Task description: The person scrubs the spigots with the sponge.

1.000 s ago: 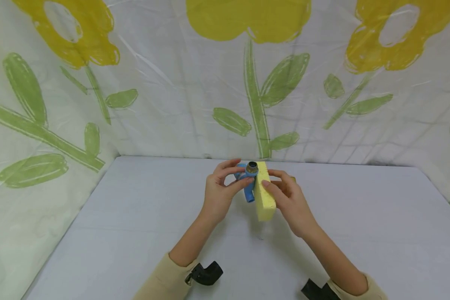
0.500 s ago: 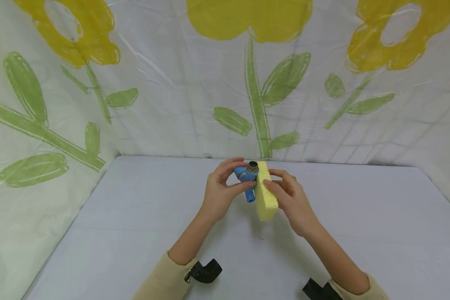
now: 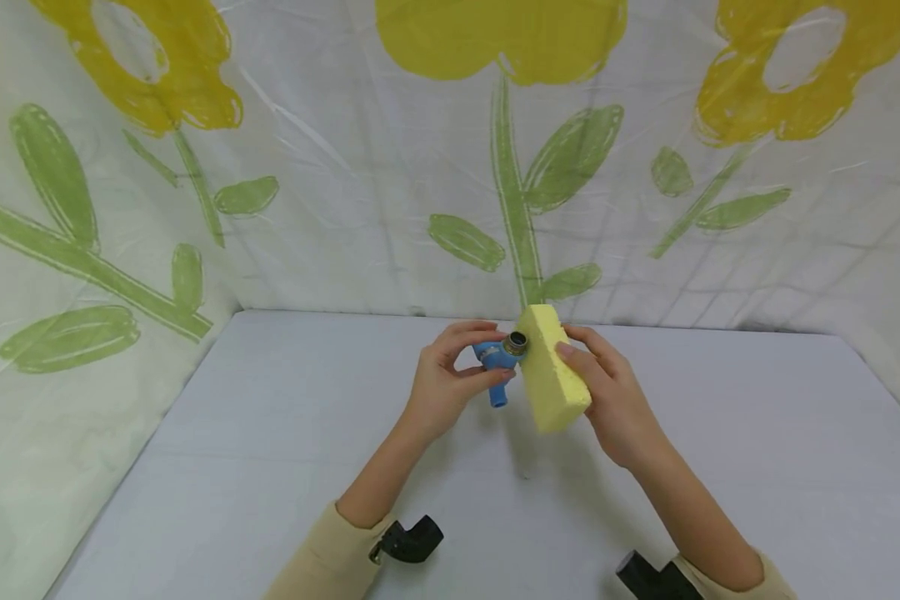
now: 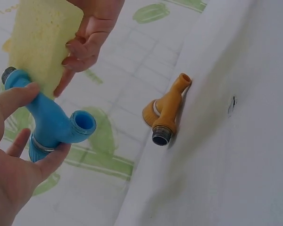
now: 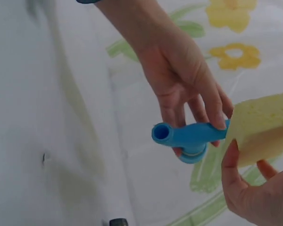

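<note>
My left hand (image 3: pixel 438 379) pinches a blue plastic tap (image 4: pixel 49 120) between thumb and fingers, above the table. The tap has a dark threaded metal end, a hollow spout and a ribbed knob. In my right hand (image 3: pixel 618 404) is a pale yellow sponge (image 3: pixel 555 375), gripped by its right side and held tilted. The sponge stands right beside the threaded end; whether they touch is hard to tell. In the right wrist view the sponge (image 5: pixel 259 132) hides that end, while the spout of the blue tap (image 5: pixel 191 135) points away from it.
An orange tap (image 4: pixel 165 110) of the same shape lies on the white-covered table (image 3: pixel 270 467), seen in the left wrist view. Behind the table hangs a white sheet (image 3: pixel 360 208) printed with yellow flowers. Black camera mounts (image 3: pixel 412 540) sit at both wrists.
The sponge has moved right and turned, its top leaning left and its lower end swinging right. The threaded end of the tap has tipped toward the sponge and slightly down.
</note>
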Tool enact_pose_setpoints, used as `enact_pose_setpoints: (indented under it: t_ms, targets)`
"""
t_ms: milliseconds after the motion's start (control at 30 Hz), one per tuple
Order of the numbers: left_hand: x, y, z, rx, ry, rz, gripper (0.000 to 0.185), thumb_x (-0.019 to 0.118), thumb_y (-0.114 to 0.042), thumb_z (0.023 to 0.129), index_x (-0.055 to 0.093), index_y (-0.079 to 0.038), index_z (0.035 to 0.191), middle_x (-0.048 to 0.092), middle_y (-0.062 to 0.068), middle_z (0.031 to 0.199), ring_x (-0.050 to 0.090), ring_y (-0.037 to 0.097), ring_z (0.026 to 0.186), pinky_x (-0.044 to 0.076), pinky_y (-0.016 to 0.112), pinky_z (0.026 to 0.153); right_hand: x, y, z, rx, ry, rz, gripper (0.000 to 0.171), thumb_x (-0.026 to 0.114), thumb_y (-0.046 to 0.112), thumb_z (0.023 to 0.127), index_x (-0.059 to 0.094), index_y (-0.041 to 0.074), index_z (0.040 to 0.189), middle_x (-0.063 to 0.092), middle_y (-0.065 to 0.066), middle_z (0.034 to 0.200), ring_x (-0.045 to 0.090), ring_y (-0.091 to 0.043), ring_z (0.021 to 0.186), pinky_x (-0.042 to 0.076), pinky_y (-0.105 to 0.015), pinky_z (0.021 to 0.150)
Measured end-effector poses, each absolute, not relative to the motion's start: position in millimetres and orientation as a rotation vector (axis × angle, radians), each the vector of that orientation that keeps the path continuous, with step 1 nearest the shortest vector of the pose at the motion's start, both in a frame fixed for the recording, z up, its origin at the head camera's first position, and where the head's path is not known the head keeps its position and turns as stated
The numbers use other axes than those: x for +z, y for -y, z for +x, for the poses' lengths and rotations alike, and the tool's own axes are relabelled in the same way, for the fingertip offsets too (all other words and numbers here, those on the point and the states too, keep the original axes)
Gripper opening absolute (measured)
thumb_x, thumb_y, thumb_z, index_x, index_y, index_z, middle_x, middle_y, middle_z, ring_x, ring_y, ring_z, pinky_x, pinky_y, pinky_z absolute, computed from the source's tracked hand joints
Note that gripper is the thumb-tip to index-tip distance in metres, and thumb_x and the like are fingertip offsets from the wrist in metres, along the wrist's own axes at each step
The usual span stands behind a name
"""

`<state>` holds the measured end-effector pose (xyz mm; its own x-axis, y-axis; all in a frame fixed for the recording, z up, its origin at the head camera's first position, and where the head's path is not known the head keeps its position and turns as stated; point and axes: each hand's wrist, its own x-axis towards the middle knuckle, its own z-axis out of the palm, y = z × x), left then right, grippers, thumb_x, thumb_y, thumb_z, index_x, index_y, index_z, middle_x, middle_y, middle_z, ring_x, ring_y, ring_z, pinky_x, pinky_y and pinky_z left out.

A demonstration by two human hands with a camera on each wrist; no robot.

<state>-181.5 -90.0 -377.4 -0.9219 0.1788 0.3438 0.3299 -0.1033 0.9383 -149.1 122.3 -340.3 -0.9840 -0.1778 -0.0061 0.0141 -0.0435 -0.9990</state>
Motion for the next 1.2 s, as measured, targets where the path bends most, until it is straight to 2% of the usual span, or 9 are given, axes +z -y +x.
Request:
enact_pose_setpoints:
  t_ms: [133,333,500,700,867,1067,1200]
  targets:
    - [-377.0,88.8,-179.8,-2.156,2.055,-0.623,0.041,0.081,0.018,0.081,0.071,0.013,0.121,0.058,0.030,0.138,0.064,0.026,0.122,0.064,0.036,0.090,-340.0,-124.2,-151.0,-2.205,-2.059,-0.168,0.028,0.049,0.021,0.111,0.056,0.012,0.137,0.069,-0.002,0.098,0.068,-0.016,0.077,0.059,-0.029,0.067]
    - [-377.6,90.1,-179.5,-2.127,2.105,-0.637,0.039,0.081,0.013,0.084,0.073,0.008,0.122,0.060,0.026,0.138,0.067,0.028,0.118,0.064,0.034,0.090,-342.2,-125.5,-154.3,-2.129,-2.089,-0.188,0.040,0.048,0.023,0.112,0.049,0.002,0.146,0.070,-0.001,0.097,0.069,-0.014,0.077,0.060,-0.028,0.068]
    - [-380.3,90.3,-180.8,-2.130,2.159,-0.694,0.039,0.082,0.011,0.085,0.074,0.006,0.123,0.062,0.017,0.136,0.068,0.025,0.112,0.064,0.033,0.088,-337.0,-131.6,-153.7,-2.197,-2.075,-0.180,0.031,0.049,0.025,0.111,0.056,0.013,0.139,0.068,-0.003,0.103,0.068,-0.015,0.080,0.060,-0.029,0.069]
    - [-381.7,88.5,-179.7,-2.109,2.200,-0.723,0.039,0.082,0.008,0.086,0.074,0.005,0.123,0.062,0.016,0.137,0.065,0.025,0.116,0.064,0.034,0.090,-335.0,-137.4,-155.1,-2.263,-1.996,-0.179,0.027,0.045,0.030,0.112,0.059,0.025,0.134,0.063,-0.003,0.108,0.065,-0.015,0.086,0.060,-0.029,0.068]
    - [-381.0,89.6,-179.8,-2.114,2.191,-0.668,0.039,0.082,0.007,0.086,0.075,0.004,0.124,0.064,0.014,0.135,0.066,0.021,0.113,0.064,0.032,0.087,-333.1,-140.3,-154.4,-2.253,-1.960,-0.203,0.027,0.044,0.031,0.111,0.061,0.027,0.132,0.065,-0.002,0.103,0.066,-0.015,0.083,0.058,-0.030,0.066]
    - [-379.7,88.6,-178.4,-2.124,2.199,-0.785,0.038,0.082,0.008,0.085,0.074,0.005,0.122,0.065,0.018,0.130,0.066,0.031,0.114,0.064,0.035,0.090,-332.3,-141.3,-155.1,-2.270,-1.934,-0.172,0.028,0.042,0.035,0.112,0.060,0.027,0.132,0.065,0.000,0.102,0.066,-0.014,0.085,0.056,-0.029,0.067]
    - [-379.5,88.7,-177.8,-2.089,2.211,-0.750,0.037,0.083,0.004,0.087,0.076,0.003,0.123,0.068,0.015,0.127,0.066,0.024,0.110,0.064,0.031,0.087,-332.1,-143.9,-155.3,-2.233,-1.951,-0.178,0.030,0.042,0.035,0.112,0.057,0.025,0.135,0.065,0.000,0.103,0.066,-0.015,0.085,0.057,-0.030,0.067]
